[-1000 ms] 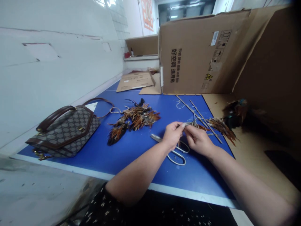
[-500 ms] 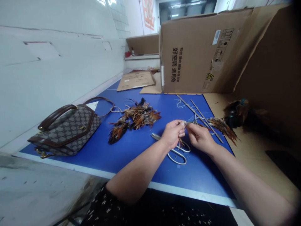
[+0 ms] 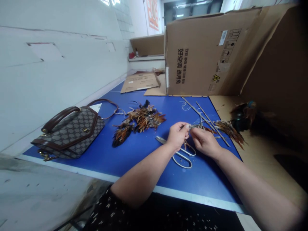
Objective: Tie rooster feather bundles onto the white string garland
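My left hand (image 3: pixel 177 136) is closed in a pinch on a small feather bundle, whose brown tips (image 3: pixel 185 144) hang out below the fingers. Right beside it, my right hand (image 3: pixel 204 141) is closed too, thumb against bent forefinger, at the pale end of the bundle. What lies between its fingertips is too small to make out. Under my hands lie metal scissors (image 3: pixel 182 159), partly covered by the left hand. Two thin sticks (image 3: pixel 201 116) with loose thread (image 3: pixel 198 122) rest just beyond the right hand.
Brown and black feathers (image 3: pixel 146 118) lie in a pile on the blue tabletop (image 3: pixel 139 157). More feathers (image 3: pixel 229 130) are at the right. A patterned handbag (image 3: pixel 72 133) stands at left. Flat cardboard (image 3: pixel 139 81) and a large cardboard box (image 3: pixel 199 61) bound the far side.
Both hands keep almost the same pinched pose at the same spot. The whole view has shifted very slightly.
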Motion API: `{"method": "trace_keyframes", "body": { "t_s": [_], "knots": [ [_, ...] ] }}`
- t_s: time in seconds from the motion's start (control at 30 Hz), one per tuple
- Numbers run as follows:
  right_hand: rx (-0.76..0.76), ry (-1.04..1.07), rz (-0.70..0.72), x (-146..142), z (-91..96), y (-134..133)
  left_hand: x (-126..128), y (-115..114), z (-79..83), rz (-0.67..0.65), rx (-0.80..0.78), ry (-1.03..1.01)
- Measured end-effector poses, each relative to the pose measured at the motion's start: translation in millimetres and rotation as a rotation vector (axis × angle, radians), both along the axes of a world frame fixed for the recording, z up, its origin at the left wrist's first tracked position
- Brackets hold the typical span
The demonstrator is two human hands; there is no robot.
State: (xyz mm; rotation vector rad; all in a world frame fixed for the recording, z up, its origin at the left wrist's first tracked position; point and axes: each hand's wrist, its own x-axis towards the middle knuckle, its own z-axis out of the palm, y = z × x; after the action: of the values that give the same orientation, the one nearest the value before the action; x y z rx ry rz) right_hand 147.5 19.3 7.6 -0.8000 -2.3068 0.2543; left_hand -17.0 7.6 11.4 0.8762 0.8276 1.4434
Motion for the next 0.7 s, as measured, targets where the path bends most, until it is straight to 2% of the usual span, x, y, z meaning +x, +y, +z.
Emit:
{"method": "trace_keyframes", "body": {
  "t_s": [0.17,0.23,0.3,0.4,0.5,0.6,0.7],
  "knots": [
    [0.006,-0.096,0.027,2,7.3,-4,-9,10,-8.6,0.111,-0.044,0.399],
    [-0.004,-0.099,0.049,4,9.1,-4,-13,13,-11.1,0.074,-0.025,0.499],
    [-0.017,-0.054,0.043,8,9.3,-2,-14,13,-12.3,-0.026,-0.014,0.540],
    [-0.066,0.071,-0.020,14,8.2,4,-13,9,-11.7,-0.211,-0.021,0.516],
    [-0.198,0.170,-0.048,20,9.2,9,-13,4,-7.8,-0.335,-0.023,0.443],
    [-0.359,0.225,-0.011,20,12.2,10,-15,3,-1.9,-0.332,0.010,0.295],
    [-0.400,0.223,0.010,16,12.8,7,-16,4,1.8,-0.231,0.022,0.180]
  ]
}}
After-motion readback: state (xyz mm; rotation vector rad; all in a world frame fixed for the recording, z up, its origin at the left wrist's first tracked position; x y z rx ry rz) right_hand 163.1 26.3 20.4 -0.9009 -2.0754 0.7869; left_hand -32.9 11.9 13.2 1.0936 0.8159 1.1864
